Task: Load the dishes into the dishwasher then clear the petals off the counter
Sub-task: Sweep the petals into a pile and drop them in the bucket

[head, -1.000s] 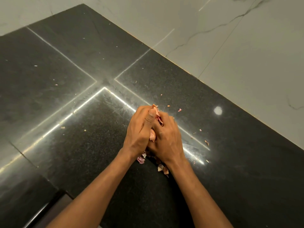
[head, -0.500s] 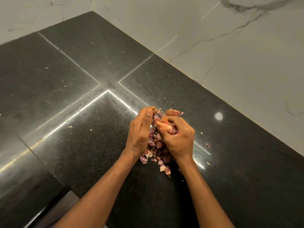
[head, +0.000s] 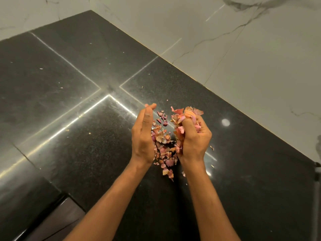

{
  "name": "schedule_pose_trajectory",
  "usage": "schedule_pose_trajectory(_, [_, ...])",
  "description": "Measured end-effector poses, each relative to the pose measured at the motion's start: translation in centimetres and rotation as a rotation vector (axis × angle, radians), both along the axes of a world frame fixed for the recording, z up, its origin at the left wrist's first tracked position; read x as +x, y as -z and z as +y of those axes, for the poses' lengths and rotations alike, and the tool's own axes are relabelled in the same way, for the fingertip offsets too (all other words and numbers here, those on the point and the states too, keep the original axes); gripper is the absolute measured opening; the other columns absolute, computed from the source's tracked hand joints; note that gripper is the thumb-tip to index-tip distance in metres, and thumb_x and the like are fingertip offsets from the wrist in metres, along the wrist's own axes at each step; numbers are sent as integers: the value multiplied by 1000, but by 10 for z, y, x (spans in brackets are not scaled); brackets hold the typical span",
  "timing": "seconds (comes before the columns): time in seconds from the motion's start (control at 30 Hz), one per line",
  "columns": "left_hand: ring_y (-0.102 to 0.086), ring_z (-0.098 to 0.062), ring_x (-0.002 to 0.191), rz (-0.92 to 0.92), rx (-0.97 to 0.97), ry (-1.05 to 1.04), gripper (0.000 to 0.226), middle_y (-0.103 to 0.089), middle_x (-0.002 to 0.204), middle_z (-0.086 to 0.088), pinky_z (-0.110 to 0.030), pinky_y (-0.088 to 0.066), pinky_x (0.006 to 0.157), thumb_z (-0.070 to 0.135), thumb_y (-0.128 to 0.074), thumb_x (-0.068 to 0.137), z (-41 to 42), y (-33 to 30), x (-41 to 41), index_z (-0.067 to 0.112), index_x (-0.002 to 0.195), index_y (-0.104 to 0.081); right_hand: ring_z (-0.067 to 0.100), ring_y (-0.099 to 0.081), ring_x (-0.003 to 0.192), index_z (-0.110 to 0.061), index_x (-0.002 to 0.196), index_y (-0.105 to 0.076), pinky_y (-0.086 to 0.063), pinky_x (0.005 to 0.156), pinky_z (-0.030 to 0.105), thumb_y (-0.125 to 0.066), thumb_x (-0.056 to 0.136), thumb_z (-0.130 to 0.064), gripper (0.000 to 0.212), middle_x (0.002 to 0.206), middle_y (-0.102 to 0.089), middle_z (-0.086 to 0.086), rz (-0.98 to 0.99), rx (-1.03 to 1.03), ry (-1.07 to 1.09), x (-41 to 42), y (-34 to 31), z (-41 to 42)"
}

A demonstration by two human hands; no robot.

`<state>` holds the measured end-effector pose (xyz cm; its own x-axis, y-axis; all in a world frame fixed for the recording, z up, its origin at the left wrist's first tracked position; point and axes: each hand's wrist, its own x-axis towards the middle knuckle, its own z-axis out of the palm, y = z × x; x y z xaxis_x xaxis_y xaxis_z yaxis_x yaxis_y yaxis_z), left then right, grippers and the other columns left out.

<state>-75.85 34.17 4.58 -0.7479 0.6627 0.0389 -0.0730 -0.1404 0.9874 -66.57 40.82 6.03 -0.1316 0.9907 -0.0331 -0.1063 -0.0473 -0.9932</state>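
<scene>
— On the corner worktop, what is listed first?
— Item one: white marble wall, behind. Item two: black granite counter, pale seams crossing.
— Hands?
— Left hand: edge-on, fingers straight, nothing gripped, set against the petal heap. Right hand: fingers curled round a bunch of petals, lifted.
— Petals?
— Pink-orange petals: piled on the counter between both hands; stray flecks just beside the right hand.
</scene>
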Motion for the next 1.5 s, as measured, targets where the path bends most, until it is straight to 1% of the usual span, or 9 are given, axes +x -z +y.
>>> schedule_pose_trajectory(0.1, [-57, -18, 131, -352, 120, 95, 58, -64, 136, -6, -37, -43, 111, 54, -42, 101, 5, -13, 25, 10, 136, -59, 21, -50, 61, -14, 73, -64, -45, 59, 35, -67, 91, -8, 19, 66, -55, 7, 135, -97, 59, -11, -12, -18])
schedule_pose_trajectory(0.23, [-69, -21, 93, -712, 167, 218, 45, -71, 97, -10, -31, -57, 87, 42, -42, 106, 4, -30, 38, 7, 105, -70, 26, -61, 70, -4, 86, -70, -54, 64, 38, -66, 91, -8, 8, 75, -64, 15, 197, -151, 61, -16, -23, -41])
schedule_pose_trajectory(0.33, [-62, -22, 92, -686, 168, 262, 38, -63, 96, -14, -31, -55, 84, 39, -46, 106, -1, -36, 40, 6, 107, -66, 23, -60, 67, -2, 83, -69, -54, 60, 33, -64, 94, -5, 12, 73, -63, 14, 173, -158, 85, -12, -30, -47])
schedule_pose_trajectory(0.43, [-56, -31, 100, -573, 135, 279, 33, -59, 104, -19, -44, -48, 92, 36, -53, 102, -7, -45, 44, 7, 111, -65, 24, -64, 70, 6, 86, -68, -57, 63, 36, -66, 93, -11, 19, 77, -69, 20, 133, -199, 138, -6, -31, -55])
schedule_pose_trajectory(0.67, [-66, -19, 85, -470, 65, 245, 26, -68, 89, -6, -40, -53, 83, 24, -50, 104, -28, -58, 56, 19, 89, -71, 27, -74, 80, -15, 86, -79, -62, 72, 38, -67, 94, -14, 14, 87, -76, 17, 123, -232, 154, 5, -43, -80])
schedule_pose_trajectory(0.83, [-68, -33, 109, -460, 39, 237, 30, -69, 116, -23, -48, -54, 99, 24, -47, 105, -34, -65, 66, 12, 121, -70, 23, -68, 73, -14, 79, -75, -58, 69, 37, -68, 93, -13, 16, 78, -72, 12, 97, -240, 171, 14, -49, -86])
schedule_pose_trajectory(1.0, [-67, -36, 112, -420, 32, 211, 31, -71, 116, -18, -55, -50, 103, 26, -47, 105, -38, -67, 71, 15, 119, -72, 23, -70, 74, -6, 85, -74, -58, 67, 35, -67, 94, -13, 13, 80, -72, 15, 92, -239, 158, 22, -53, -89])
schedule_pose_trajectory(1.23, [-68, -31, 101, -401, 77, 102, 28, -72, 106, -15, -45, -54, 95, 22, -47, 105, -78, -68, 77, 10, 106, -73, 41, -73, 92, -4, 95, -76, -62, 84, 52, -67, 94, -15, 14, 93, -76, 21, 105, -219, 83, 23, -50, -125])
schedule_pose_trajectory(1.5, [-66, -20, 89, -413, 84, -95, 28, -70, 95, -14, -33, -55, 84, 15, -47, 104, -178, -71, 83, -3, 105, -69, 24, -76, 80, -10, 89, -78, -60, 68, 33, -66, 94, -12, 13, 84, -78, 10, 51, -235, -86, 26, -54, -221])
